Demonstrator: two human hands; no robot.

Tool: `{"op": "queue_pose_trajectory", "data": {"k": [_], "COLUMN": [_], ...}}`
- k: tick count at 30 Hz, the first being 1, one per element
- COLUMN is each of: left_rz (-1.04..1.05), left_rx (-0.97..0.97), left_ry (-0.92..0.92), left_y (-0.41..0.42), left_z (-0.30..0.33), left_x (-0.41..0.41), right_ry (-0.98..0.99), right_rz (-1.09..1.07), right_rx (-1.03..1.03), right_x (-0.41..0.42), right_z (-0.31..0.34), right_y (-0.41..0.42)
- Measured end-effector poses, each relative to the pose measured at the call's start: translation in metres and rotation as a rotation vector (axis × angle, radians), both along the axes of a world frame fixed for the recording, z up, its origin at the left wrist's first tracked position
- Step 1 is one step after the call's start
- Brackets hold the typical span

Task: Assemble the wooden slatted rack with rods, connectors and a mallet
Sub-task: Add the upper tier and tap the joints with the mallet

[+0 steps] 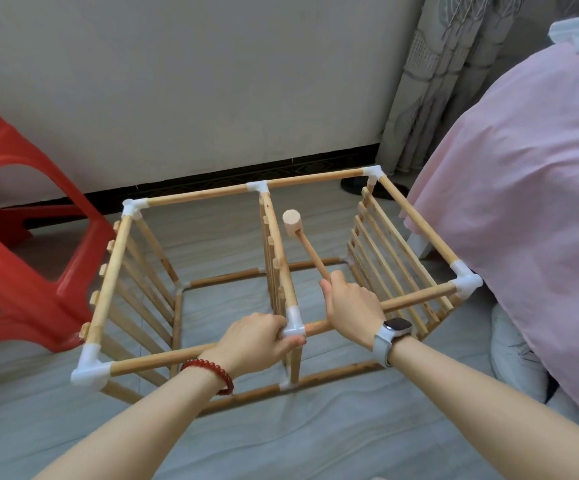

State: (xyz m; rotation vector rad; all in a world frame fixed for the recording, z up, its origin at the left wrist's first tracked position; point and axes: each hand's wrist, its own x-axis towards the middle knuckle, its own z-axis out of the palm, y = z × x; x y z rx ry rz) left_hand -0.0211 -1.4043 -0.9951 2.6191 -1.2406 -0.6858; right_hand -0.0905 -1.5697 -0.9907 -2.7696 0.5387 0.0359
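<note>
The wooden slatted rack (pixel 108 292) stands on the floor as a box frame of rods joined by white connectors, with slatted panels at the left, the middle and the right. My left hand (pixel 256 341) grips the white T-connector (pixel 295 323) at the middle of the near top rod. My right hand (pixel 350 306) holds the handle of the wooden mallet (pixel 293 221), whose round head is raised above the rack, to the right of the middle panel. That hand's wrist lies over the near top rod.
A red plastic stool (pixel 21 237) stands to the left of the rack. A bed with a pink cover (pixel 523 202) runs along the right, close to the rack's right side. A white wall and a curtain (pixel 430 81) lie behind. The floor is grey.
</note>
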Motion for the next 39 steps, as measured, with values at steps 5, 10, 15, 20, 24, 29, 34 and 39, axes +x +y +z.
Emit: {"op": "queue_pose_trajectory", "data": {"k": [5,10,15,20,24,29,34,39], "left_rz": [0.13,0.597,0.773,0.889,0.922,0.866,0.675,0.58], "left_rx": [0.043,-0.338,-0.453,-0.595,-0.687,-0.823,-1.018,-0.977], "left_ry": [0.178,0.384,0.429,0.451,0.364,0.243,0.035,0.037], "left_y": [-0.002,-0.033,-0.095,-0.128,-0.129,-0.126,-0.108,-0.082], "left_z": [0.025,0.024,0.001,-0.014,-0.019,-0.004,0.016,0.023], "left_x": [0.056,0.122,0.16,0.188,0.179,0.162,0.127,0.081], "right_ry": [-0.128,-0.241,-0.354,-0.43,-0.453,-0.622,-0.739,-0.76], "right_rz": [-0.181,-0.266,-0.393,-0.375,-0.326,-0.267,-0.201,-0.169], "right_rx": [0.504,0.639,0.847,0.837,0.755,0.672,0.641,0.591], "right_x": [0.033,0.092,0.151,0.188,0.19,0.186,0.159,0.107], "right_z": [0.004,0.012,0.009,-0.001,0.0,0.04,0.073,0.075], "right_y": [-0.018,-0.037,-0.05,-0.068,-0.076,-0.083,-0.075,-0.052]}}
